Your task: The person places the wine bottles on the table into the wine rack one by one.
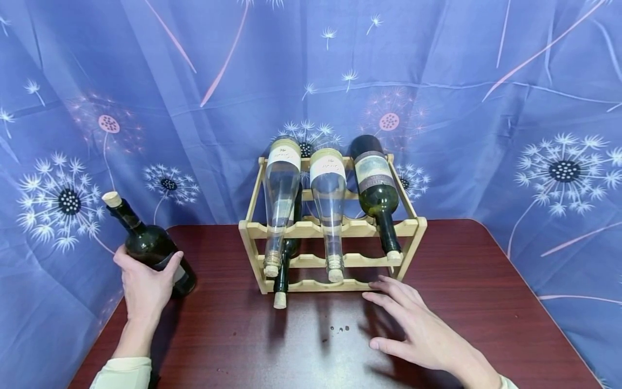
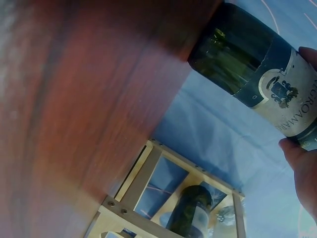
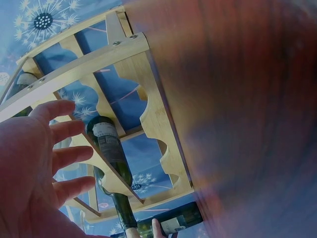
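My left hand (image 1: 143,289) grips a dark green corked wine bottle (image 1: 149,240) around its body at the table's left. The bottle leans, cork up and to the left; whether its base touches the table, I cannot tell. Its pale label (image 2: 290,94) faces the left wrist view. My right hand (image 1: 418,328) holds nothing, fingers spread and loosely bent, close to the lower right front of a wooden wine rack (image 1: 311,230). On the rack's top row lie two clear bottles (image 1: 284,181) and a dark bottle (image 1: 376,194), corks forward. Another dark bottle (image 1: 282,282) lies lower at the left.
The dark red table (image 1: 301,351) carries the rack near its back edge. A few small dark specks (image 1: 340,328) lie in front of the rack. A blue dandelion-patterned cloth (image 1: 218,135) hangs behind and along both sides.
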`<state>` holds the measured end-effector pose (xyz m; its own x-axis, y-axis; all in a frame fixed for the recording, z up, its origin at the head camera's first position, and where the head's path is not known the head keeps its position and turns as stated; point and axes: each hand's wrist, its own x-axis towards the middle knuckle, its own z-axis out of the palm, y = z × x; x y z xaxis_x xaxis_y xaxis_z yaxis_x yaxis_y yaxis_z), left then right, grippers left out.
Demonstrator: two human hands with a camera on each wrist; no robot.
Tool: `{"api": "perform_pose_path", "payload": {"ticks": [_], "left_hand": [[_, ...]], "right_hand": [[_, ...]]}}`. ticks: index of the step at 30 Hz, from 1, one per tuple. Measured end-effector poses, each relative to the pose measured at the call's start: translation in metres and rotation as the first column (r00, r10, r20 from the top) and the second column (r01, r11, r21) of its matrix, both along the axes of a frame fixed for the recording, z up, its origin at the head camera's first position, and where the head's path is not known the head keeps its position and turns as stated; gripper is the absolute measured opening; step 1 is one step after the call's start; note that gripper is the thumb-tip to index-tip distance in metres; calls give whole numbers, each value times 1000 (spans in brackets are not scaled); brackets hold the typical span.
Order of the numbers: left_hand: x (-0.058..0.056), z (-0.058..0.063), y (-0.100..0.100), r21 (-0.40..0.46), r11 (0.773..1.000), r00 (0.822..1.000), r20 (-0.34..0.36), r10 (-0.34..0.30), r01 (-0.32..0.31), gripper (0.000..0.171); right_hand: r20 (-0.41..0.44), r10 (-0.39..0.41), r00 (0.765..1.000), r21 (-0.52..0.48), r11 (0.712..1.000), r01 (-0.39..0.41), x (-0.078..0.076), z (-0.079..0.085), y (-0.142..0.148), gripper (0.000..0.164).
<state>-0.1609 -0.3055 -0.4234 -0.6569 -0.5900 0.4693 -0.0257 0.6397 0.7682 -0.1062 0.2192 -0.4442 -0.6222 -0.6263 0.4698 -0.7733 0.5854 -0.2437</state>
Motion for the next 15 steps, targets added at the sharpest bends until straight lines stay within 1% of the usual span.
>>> {"api": "perform_pose_path", "payload": {"ticks": [10, 15], "left_hand": [[8, -1, 3, -21, 1000, 1000, -6, -6, 6, 99], [11, 1, 5, -40, 999, 1000, 4, 3, -3, 100]], "right_hand": [[13, -11, 1000, 9, 1000, 11, 0, 0, 0, 81], [8, -2, 1000, 2, 1000, 2, 0, 1, -1, 81]]}}
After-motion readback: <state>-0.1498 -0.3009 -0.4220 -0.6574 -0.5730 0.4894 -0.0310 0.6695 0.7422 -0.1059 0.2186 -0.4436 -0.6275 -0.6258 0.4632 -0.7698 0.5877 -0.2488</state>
